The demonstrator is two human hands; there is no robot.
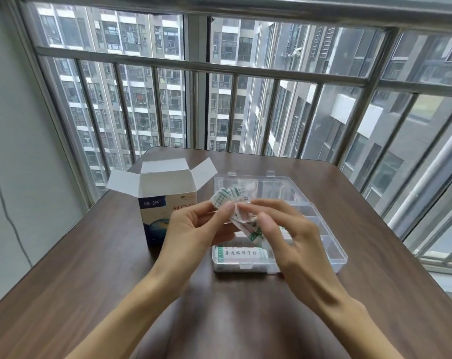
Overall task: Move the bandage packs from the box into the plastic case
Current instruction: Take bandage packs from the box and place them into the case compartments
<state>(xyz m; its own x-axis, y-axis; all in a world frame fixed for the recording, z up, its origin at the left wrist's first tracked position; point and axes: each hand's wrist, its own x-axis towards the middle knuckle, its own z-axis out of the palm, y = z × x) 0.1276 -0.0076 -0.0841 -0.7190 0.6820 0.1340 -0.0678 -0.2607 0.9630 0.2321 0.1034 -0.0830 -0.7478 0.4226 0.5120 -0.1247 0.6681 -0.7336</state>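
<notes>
A white and blue cardboard box (165, 203) stands upright at the left of the table with its flaps open. Right of it lies a clear plastic case (328, 244), lid folded back, with divided compartments. A white bandage pack with green stripes (241, 253) lies in its front left compartment. Above the case both hands hold a bunch of bandage packs (235, 206). My left hand (193, 226) pinches the bunch from the left. My right hand (284, 229) pinches it from the right, fingers curled over it.
The brown wooden table (90, 281) stands against a balcony window with metal railing bars (219, 71). A grey wall with a thin cable (7, 211) is at the left. The table's right edge runs close to the window frame.
</notes>
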